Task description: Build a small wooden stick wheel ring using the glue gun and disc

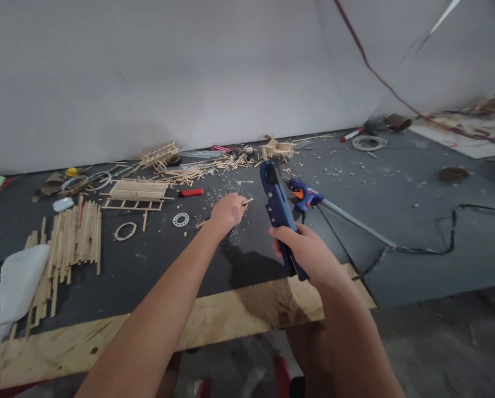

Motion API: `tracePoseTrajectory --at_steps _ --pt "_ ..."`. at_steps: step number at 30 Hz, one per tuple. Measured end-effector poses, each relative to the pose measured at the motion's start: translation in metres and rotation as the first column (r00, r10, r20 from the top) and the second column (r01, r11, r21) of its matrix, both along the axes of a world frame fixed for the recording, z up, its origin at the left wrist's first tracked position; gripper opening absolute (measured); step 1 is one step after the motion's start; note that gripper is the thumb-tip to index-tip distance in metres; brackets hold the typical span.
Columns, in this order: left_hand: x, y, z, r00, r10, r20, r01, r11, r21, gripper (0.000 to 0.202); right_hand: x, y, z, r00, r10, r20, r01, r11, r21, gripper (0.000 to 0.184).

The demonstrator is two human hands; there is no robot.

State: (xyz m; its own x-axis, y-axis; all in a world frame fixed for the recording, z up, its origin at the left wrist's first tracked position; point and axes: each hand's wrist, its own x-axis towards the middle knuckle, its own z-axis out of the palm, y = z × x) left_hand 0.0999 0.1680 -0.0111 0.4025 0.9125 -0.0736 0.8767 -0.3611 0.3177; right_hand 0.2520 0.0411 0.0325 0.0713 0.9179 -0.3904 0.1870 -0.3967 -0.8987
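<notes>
My left hand (227, 211) is closed in a pinch on a short thin wooden stick (248, 202) above the dark table top (247, 260). My right hand (307, 251) grips the handle of a blue cutter tool (277, 205), held upright with its head just right of the stick's tip. A blue and orange glue gun (305, 197) stands on the table right behind the cutter, its cable trailing off to the right.
Bundled wooden sticks (75, 235) lie at the left. A ladder-like stick frame (136, 194), small stick models (160, 156), a white ring (181, 219), a red marker (191, 192) and scattered offcuts fill the back. The table's plywood front edge (247, 315) runs below my arms.
</notes>
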Motion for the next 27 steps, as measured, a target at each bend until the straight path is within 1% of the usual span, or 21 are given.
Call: tracePoseTrajectory --at_steps 4,9,19,27 --pt "0.0009 0.0013 -0.0025 1.000 0.001 -0.003 -0.001 1.000 0.013 0.026 -0.0003 0.0003 0.0014 1.000 -0.010 -0.014 0.010 1.000 -0.002 0.025" --pt "0.0031 0.0003 -0.0032 1.000 0.012 -0.011 -0.011 1.000 0.021 0.023 -0.0012 0.0007 0.0014 1.000 -0.014 -0.025 0.014 1.000 0.004 0.025" --pt "0.0063 -0.0053 -0.0069 0.997 0.078 -0.011 -0.077 0.995 0.055 0.024 0.0007 0.0024 -0.0011 0.999 -0.049 -0.024 0.050 0.999 0.010 0.027" --pt "0.0090 -0.0059 -0.0052 1.000 0.017 0.008 -0.018 0.999 0.036 0.022 0.0028 0.0021 -0.0025 0.997 -0.069 -0.032 0.070 0.997 0.015 0.027"
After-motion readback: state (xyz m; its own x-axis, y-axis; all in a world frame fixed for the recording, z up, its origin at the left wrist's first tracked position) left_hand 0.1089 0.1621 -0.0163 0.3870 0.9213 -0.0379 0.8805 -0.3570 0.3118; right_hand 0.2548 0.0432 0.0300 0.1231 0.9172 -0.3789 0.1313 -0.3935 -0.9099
